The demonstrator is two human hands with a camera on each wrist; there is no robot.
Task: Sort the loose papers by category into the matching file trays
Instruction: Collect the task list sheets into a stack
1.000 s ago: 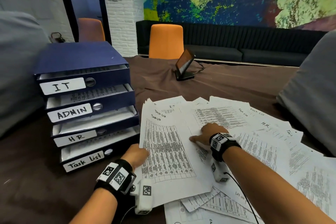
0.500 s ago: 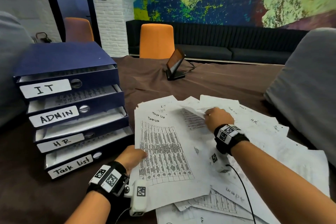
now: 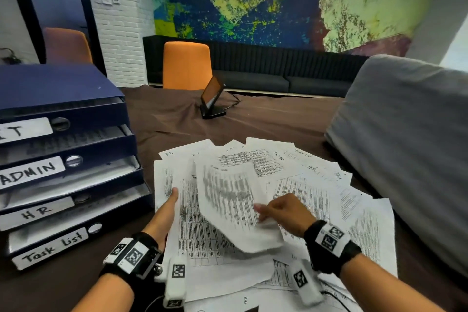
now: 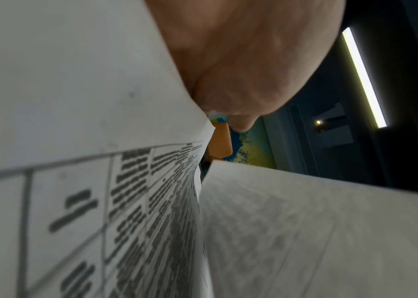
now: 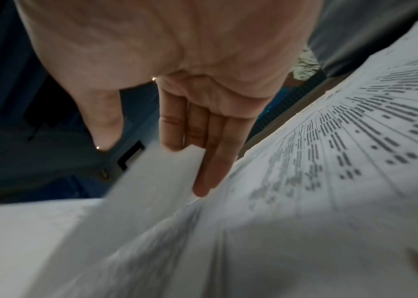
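The right hand (image 3: pixel 283 213) is holding a thin white printed sheet of paper (image 3: pixel 228 200) over the middle of the scattered heap of loose white papers (image 3: pixel 329 185), which is lying across the near half of the brown cloth-covered table (image 3: pixel 177 119). The sheet is blurring and curving, so it is likely light and floppy; it should be taken by an edge or corner, between thumb and fingers, and supported underneath so it is not creasing or sliding off its neighbours. The left hand (image 3: pixel 167 213) is lying along the left edge of the gridded sheets, thumb on top; whether its fingers are curling underneath, I cannot tell. The head view is showing the stack of dark blue file trays (image 3: pixel 76 149) at the table's left edge, labelled IT, ADMIN, HR and Task list, which neither wrist view is showing legibly. The right wrist view is showing the straight fingers (image 5: pixel 203 141) resting against the sheet's edge and the thumb standing apart, so the hold is looking loose. The left wrist view is showing mostly the heel of the palm and close print.
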